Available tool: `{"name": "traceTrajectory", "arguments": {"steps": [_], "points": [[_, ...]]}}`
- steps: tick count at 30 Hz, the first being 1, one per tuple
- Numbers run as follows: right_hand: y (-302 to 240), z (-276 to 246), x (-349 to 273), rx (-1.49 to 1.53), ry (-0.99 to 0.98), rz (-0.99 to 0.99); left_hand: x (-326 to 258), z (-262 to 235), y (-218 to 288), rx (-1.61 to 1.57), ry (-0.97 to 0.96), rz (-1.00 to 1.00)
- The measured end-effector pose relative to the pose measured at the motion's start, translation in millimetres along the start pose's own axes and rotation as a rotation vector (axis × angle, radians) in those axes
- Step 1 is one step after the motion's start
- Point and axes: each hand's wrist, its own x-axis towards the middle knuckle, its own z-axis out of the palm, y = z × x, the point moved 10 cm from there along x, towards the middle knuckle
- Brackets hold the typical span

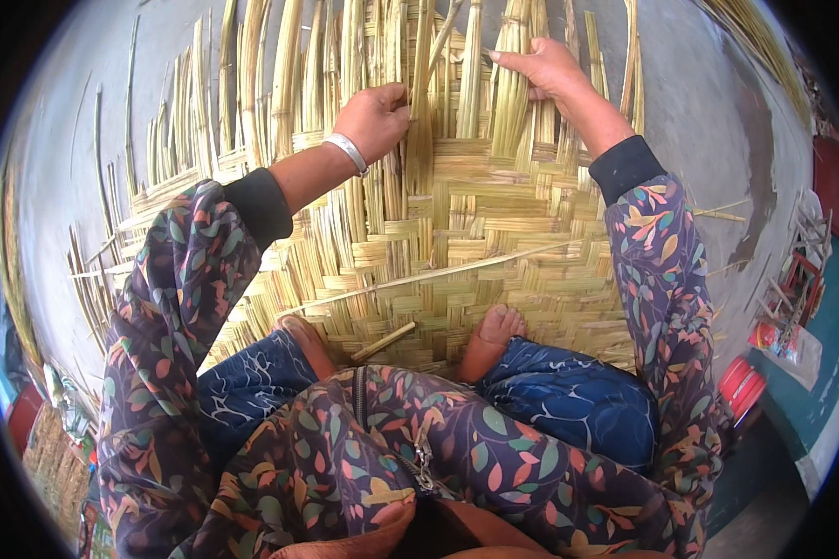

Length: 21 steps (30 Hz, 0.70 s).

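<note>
2 feet (496,335) are resting on the woven mat (517,212), likely anchoring it. Fingers of the left hand (375,121) are gripping a strip (420,154), those of the right hand (561,73) a broader strip (510,112), seemingly controlling spacing.

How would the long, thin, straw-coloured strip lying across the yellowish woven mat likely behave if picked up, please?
The strip is probably light, being so narrow. It likely flexes somewhat, since similar strips interlace in the woven mat.

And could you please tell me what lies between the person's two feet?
The head view shows a short loose stalk piece lying there on the woven mat, nearer the left foot than the right foot.
</note>
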Motion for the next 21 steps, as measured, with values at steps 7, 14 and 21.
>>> {"name": "traceTrajectory", "arguments": {"steps": [7,14,21], "points": [[14,9,13,-0.040,-0.017,0.120,-1,2,3,-0.005,-0.073,-0.093],[19,11,16,0.195,0.041,-0.031,0,4,-4,-0.019,-0.041,-0.122],[-50,9,-56,0.017,0.110,-0.265,4,-1,-14,0.008,0.035,-0.094]]}}
